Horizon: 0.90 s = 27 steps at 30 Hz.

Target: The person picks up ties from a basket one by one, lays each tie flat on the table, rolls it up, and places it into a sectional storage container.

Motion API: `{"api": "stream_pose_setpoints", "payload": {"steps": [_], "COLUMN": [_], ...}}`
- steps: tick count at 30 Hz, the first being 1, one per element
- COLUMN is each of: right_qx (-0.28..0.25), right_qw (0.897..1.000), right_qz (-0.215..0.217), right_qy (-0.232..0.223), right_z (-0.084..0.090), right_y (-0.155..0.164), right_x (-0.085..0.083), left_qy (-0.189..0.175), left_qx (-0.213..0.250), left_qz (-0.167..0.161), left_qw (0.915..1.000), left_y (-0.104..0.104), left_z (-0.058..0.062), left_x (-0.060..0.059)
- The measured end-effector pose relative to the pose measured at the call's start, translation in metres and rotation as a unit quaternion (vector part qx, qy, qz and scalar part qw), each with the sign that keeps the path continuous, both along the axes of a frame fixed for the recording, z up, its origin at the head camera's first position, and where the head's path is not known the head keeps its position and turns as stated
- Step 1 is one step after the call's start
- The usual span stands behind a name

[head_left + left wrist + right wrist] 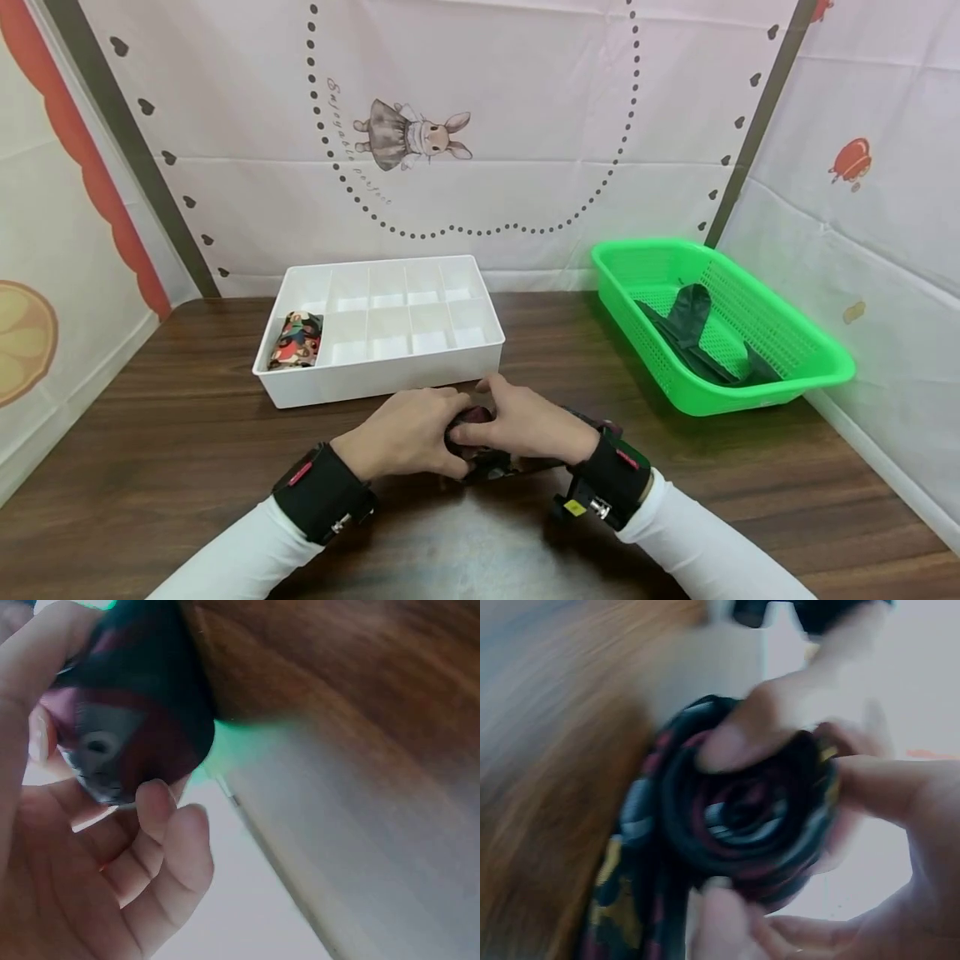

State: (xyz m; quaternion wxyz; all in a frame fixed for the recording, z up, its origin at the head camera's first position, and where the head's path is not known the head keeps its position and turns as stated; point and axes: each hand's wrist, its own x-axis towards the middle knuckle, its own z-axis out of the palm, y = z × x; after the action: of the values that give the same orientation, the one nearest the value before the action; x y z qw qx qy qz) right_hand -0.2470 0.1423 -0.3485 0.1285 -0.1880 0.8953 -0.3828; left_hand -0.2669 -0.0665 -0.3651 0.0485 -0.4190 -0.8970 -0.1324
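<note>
At lower centre of the head view, the left hand (pixel 411 433) and right hand (pixel 531 423) grip a dark, patterned cloth roll (pixel 474 414), its tail partly hidden beneath the right hand. Brown wooden table (pixel 187 417) stretches either side. A white, divided plastic box (pixel 390 379) bounds the room beyond; a green mesh plastic basket (pixel 675 392) stands at right. The right wrist view is blurred.

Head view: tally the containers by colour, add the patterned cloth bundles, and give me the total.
White divided box: 1
Green basket: 1
Patterned cloth bundles: 2 (boxed bundle; coiled bundle held by the left hand and right hand)
Total: 4
</note>
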Motion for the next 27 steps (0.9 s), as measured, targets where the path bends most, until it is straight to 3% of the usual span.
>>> {"api": "stream_pose_setpoints", "payload": {"steps": [3,7,14,19,23,27], "right_qx": [-0.075,-0.143,-0.084,-0.057,-0.072,-0.112], "right_qw": [0.994,0.981,0.993,0.996,0.995,0.987], "right_qz": [-0.001,0.003,-0.015,-0.028,-0.011,0.002], "right_qy": [-0.080,-0.128,-0.078,-0.058,-0.067,-0.115], "right_z": [0.000,-0.001,-0.005,-0.007,-0.006,-0.005], "right_y": [0.006,0.007,-0.001,-0.006,-0.003,0.008], "right_x": [-0.004,-0.006,-0.002,0.001,-0.002,-0.007], "left_qy": [-0.007,-0.019,0.014,0.027,0.013,-0.035], "left_qx": [0.007,0.004,-0.002,-0.007,-0.015,-0.009], "left_qz": [0.014,0.026,-0.005,-0.021,-0.017,-0.001], "left_qw": [0.9998,0.9995,0.9999,0.9994,0.9997,0.9993], "left_y": [0.001,-0.001,0.000,0.000,-0.001,-0.004], "left_z": [0.001,0.002,0.000,0.002,0.003,0.006], "left_x": [0.001,0.000,0.000,0.001,0.001,0.001]}}
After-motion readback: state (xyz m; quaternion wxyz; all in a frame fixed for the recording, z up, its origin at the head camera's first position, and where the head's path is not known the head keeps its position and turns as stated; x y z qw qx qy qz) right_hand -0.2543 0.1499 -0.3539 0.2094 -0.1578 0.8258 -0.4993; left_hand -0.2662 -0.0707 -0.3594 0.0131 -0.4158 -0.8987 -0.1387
